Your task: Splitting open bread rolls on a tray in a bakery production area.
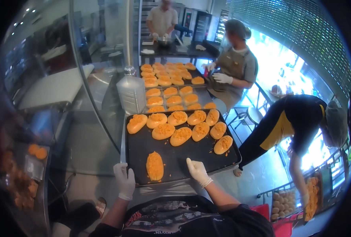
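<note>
A black baking tray point(175, 158) lies before me on the table. Along its far and right sides sit several oval buns with crumbly orange topping, such as this bun point(164, 131). One heavily topped bun point(155, 166) lies apart, near the front left. My left hand point(124, 181), in a white glove, is beside the tray's near left corner, thumb apart from the fingers and nothing seen in it. My right hand point(199, 172), also gloved, is at the near rim with its thumb over the tray; its other fingers are mostly hidden below the rim.
Beyond are another tray of topped buns point(171, 98) and a full dark tray point(175, 75). A clear jug point(130, 91) stands at the left. One co-worker point(234, 59) sits right; another point(294, 122) bends over a rack. A third point(162, 19) stands behind.
</note>
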Demonstrator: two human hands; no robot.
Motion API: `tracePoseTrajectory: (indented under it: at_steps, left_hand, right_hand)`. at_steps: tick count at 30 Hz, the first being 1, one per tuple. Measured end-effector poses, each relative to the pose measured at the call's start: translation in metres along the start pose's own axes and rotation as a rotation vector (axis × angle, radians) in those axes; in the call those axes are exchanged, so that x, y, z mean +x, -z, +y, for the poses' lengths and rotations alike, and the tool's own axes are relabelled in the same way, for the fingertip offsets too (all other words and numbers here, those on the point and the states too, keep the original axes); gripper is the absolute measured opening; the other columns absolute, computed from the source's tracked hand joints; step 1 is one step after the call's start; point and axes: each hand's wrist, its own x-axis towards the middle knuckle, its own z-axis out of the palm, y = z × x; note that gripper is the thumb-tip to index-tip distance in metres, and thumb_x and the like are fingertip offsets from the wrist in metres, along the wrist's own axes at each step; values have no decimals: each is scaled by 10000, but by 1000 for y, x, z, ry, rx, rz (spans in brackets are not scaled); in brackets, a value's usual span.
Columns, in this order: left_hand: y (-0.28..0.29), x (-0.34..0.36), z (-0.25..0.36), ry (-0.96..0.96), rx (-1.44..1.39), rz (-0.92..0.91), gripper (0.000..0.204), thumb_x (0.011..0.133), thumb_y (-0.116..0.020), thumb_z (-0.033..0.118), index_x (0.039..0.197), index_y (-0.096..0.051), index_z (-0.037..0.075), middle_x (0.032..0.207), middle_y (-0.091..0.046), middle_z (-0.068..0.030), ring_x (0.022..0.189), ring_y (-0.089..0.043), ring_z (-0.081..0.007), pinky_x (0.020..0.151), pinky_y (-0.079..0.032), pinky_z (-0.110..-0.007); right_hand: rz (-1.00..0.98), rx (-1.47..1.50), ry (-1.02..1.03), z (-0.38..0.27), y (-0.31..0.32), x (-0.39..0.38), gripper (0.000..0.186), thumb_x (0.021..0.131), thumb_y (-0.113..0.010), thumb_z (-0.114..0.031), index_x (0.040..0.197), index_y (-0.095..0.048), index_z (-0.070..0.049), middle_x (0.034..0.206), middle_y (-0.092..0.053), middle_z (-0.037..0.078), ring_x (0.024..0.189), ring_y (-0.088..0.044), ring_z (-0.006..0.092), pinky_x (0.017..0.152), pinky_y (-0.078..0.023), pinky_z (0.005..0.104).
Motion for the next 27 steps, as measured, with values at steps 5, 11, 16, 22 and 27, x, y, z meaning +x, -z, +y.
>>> tracePoseTrajectory:
  at_steps: [5, 11, 16, 22, 27]
  left_hand:
    - [-2, -10, 13, 177, 40, -49, 271, 916, -642, -66, 1161, -596, 37, 1075, -501, -85, 935, -539, -190, 895, -465, -330]
    - [-20, -4, 18, 157, -33, -92, 271, 937, -634, -57, 1191, -611, 35, 1088, -533, -81, 907, -538, -165, 843, -479, -328]
    - [-57, 13, 57, -179, -221, -104, 301, 1073, -594, 122, 1357, -572, 26, 1286, -593, -119, 1069, -625, -177, 977, -499, -310]
    - [-117, 24, 104, 605, -1414, -529, 820, 1137, -187, 636, 1632, -362, 7, 1564, -511, -197, 1432, -519, -288, 1215, -396, -412]
    - [-118, 45, 120, 650, -1670, -662, 865, 1134, -187, 652, 1661, -315, -22, 1624, -470, -205, 1514, -443, -337, 1279, -315, -439]
  right_hand:
    - [22, 134, -115, 6, -10, -3, 459, 1121, -594, -309, 781, -649, -5, 684, -625, 79, 618, -539, 140, 612, -458, 350]
    - [45, 149, -60, 4, -13, 0, 221, 1046, -662, -140, 1190, -658, 28, 935, -700, 76, 740, -594, 126, 738, -526, 295]
    - [-10, 309, 13, -54, -7, -9, 481, 935, -682, 2, 1403, -579, 41, 1198, -708, 152, 934, -691, 204, 847, -572, 339]
    - [23, 24, 608, -122, -32, -2, 648, 975, -634, -251, 1552, -520, 20, 1603, -461, 305, 1543, -387, 436, 1287, -252, 541]
    - [-68, -178, 678, -103, -18, 23, 729, 1036, -505, -416, 1616, -439, 20, 1712, -313, 304, 1603, -276, 455, 1315, -108, 572]
